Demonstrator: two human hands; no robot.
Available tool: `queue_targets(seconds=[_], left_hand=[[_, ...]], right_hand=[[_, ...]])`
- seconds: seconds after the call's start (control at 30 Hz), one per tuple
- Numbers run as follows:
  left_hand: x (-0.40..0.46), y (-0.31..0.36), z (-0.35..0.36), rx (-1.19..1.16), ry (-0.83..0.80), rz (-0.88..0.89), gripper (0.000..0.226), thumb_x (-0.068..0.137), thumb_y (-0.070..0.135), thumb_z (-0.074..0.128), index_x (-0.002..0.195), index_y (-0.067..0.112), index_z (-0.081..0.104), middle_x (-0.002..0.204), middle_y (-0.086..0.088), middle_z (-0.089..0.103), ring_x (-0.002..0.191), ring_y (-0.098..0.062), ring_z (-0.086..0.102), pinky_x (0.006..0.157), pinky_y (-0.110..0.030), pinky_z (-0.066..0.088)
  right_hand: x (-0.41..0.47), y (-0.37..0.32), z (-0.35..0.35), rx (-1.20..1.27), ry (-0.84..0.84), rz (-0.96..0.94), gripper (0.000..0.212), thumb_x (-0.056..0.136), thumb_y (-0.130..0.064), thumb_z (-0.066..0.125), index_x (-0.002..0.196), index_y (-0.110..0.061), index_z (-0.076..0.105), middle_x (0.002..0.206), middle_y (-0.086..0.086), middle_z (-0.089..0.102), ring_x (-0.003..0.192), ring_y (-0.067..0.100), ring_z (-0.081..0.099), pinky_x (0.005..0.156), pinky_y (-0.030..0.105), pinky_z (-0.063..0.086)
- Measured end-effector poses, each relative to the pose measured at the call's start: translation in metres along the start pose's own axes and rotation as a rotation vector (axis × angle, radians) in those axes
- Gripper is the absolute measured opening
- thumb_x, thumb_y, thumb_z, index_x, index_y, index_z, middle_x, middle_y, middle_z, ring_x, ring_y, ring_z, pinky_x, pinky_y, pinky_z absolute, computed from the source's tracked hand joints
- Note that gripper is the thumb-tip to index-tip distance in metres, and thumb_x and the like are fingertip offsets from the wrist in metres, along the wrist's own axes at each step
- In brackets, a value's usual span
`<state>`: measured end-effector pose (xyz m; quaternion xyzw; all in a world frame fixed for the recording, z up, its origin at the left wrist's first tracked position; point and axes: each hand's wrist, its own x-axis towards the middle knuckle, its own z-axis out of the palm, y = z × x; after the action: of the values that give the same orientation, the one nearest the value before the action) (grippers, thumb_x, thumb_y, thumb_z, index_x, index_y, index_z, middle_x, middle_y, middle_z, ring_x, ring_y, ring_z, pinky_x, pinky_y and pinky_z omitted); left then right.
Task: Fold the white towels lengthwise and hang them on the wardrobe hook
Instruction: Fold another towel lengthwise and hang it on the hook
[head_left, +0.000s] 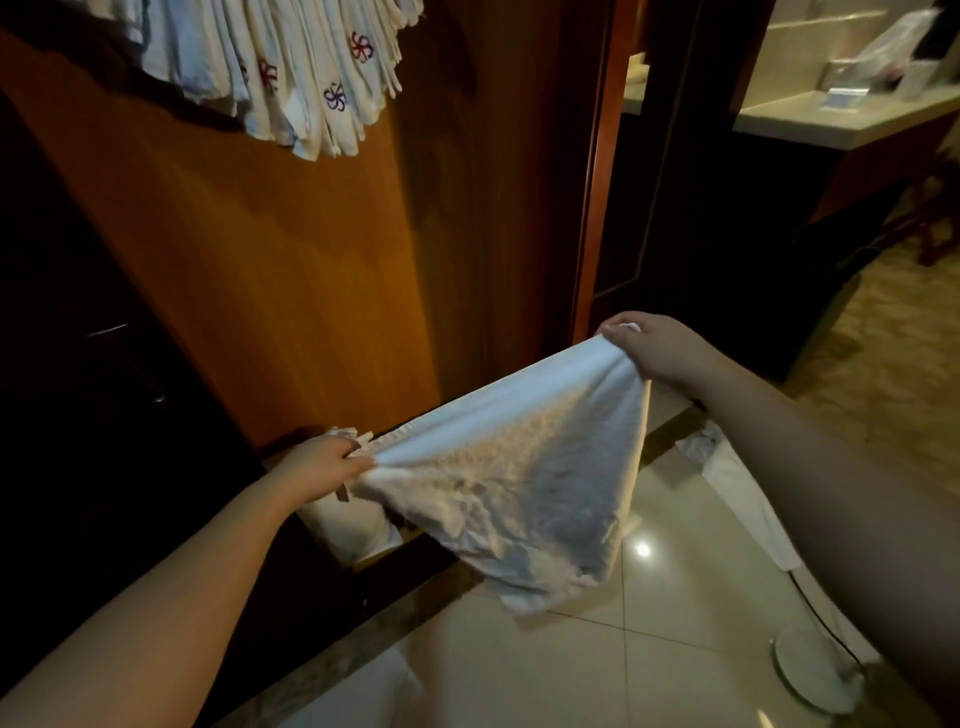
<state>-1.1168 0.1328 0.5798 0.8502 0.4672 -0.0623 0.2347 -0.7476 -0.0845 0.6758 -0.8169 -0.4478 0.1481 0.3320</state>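
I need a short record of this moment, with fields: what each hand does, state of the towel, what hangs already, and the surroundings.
left hand: left hand grips one bunched end of the white towel
right hand: right hand grips the other end, held higher
towel state: stretched between the hands, its middle sagging down, not yet hung
already hanging: hung towels with flower emblems, top left, against the wooden wardrobe panel
floor: glossy tiles; more white cloth lies below the right forearm
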Motion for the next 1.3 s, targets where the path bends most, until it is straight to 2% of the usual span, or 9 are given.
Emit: queue_targets(seconds=[0.23, 0.37, 0.6, 0.7, 0.8, 0.87, 1.0, 1.17, 1.3], left_hand=[[-0.011, -0.021, 0.01, -0.198, 0.176, -0.065, 0.025, 0.101, 0.037, 0.055, 0.114, 0.019, 0.067, 0.121, -0.01, 0.067, 0.105, -0.027, 0.063, 0.074, -0.034, 0.044], [-0.018, -0.028, 0.013, -0.885, 0.233, -0.192, 0.016, 0.101, 0.031, 0.059, 0.1, 0.018, 0.069, 0.11, -0.012, 0.071, 0.096, -0.028, 0.067, 0.089, -0.046, 0.053], [-0.032, -0.003, 0.009, -1.664, 0.27, -0.197, 0.021, 0.1, 0.028, 0.059, 0.108, 0.01, 0.066, 0.099, -0.008, 0.078, 0.085, -0.02, 0.076, 0.066, -0.034, 0.06], [-0.037, 0.01, 0.009, -1.705, 0.301, -0.287, 0.022, 0.099, 0.033, 0.061, 0.101, 0.011, 0.067, 0.089, -0.008, 0.079, 0.077, -0.024, 0.077, 0.067, -0.038, 0.058], [-0.043, 0.031, 0.015, -1.701, 0.293, -0.318, 0.027, 0.099, 0.036, 0.061, 0.106, 0.01, 0.067, 0.101, -0.014, 0.077, 0.089, -0.03, 0.074, 0.079, -0.045, 0.057], [-0.05, 0.053, 0.02, -1.725, 0.303, -0.315, 0.037, 0.1, 0.035, 0.059, 0.124, 0.006, 0.062, 0.118, -0.017, 0.072, 0.102, -0.031, 0.07, 0.086, -0.046, 0.056], [-0.068, 0.102, 0.023, -1.735, 0.338, -0.211, 0.039, 0.101, 0.029, 0.06, 0.132, 0.004, 0.06, 0.112, -0.013, 0.075, 0.095, -0.026, 0.075, 0.068, -0.037, 0.062], [-0.094, 0.151, 0.023, -1.573, 0.382, -0.145, 0.027, 0.097, 0.033, 0.065, 0.116, 0.016, 0.071, 0.104, -0.005, 0.077, 0.101, -0.028, 0.073, 0.091, -0.049, 0.057], [-0.115, 0.173, 0.021, -1.306, 0.439, -0.015, 0.025, 0.1, 0.046, 0.056, 0.109, 0.029, 0.072, 0.103, 0.009, 0.076, 0.099, -0.011, 0.071, 0.091, -0.042, 0.057]], right_hand=[[-0.005, 0.024, -0.002, -0.035, -0.141, 0.099, 0.038, 0.106, -0.043, 0.045, 0.129, -0.019, 0.065, 0.124, 0.005, 0.061, 0.103, 0.017, 0.055, 0.085, 0.03, 0.039], [-0.007, 0.039, 0.006, -0.066, -0.096, 0.15, 0.047, 0.106, -0.048, 0.041, 0.133, -0.017, 0.061, 0.127, 0.008, 0.061, 0.103, 0.019, 0.051, 0.087, 0.033, 0.036], [-0.018, 0.044, 0.031, 0.136, -0.016, 0.228, 0.044, 0.107, -0.044, 0.041, 0.13, -0.014, 0.063, 0.12, 0.008, 0.065, 0.094, 0.02, 0.062, 0.08, 0.033, 0.047], [-0.028, 0.046, 0.048, 0.45, 0.012, 0.355, 0.042, 0.105, -0.037, 0.052, 0.133, -0.007, 0.062, 0.118, 0.01, 0.068, 0.106, 0.026, 0.066, 0.091, 0.038, 0.054], [-0.044, 0.034, 0.071, 0.795, 0.053, 0.5, 0.041, 0.103, -0.035, 0.057, 0.123, 0.0, 0.065, 0.089, 0.009, 0.068, 0.074, 0.02, 0.063, 0.058, 0.027, 0.05], [-0.054, 0.018, 0.089, 0.899, 0.059, 0.562, 0.037, 0.103, -0.035, 0.057, 0.121, -0.003, 0.064, 0.086, 0.007, 0.065, 0.069, 0.017, 0.062, 0.057, 0.025, 0.05], [-0.073, -0.019, 0.116, 0.919, 0.146, 0.628, 0.03, 0.099, -0.047, 0.058, 0.096, -0.02, 0.071, 0.052, -0.006, 0.058, 0.045, 0.008, 0.053, 0.04, 0.02, 0.041], [-0.096, -0.071, 0.132, 0.874, 0.112, 0.38, 0.038, 0.1, -0.047, 0.047, 0.125, -0.027, 0.068, 0.112, -0.006, 0.073, 0.104, 0.018, 0.067, 0.096, 0.047, 0.055], [-0.112, -0.1, 0.122, 0.637, 0.132, 0.163, 0.036, 0.106, -0.037, 0.039, 0.134, -0.026, 0.06, 0.123, -0.002, 0.068, 0.108, 0.015, 0.065, 0.096, 0.04, 0.055]])
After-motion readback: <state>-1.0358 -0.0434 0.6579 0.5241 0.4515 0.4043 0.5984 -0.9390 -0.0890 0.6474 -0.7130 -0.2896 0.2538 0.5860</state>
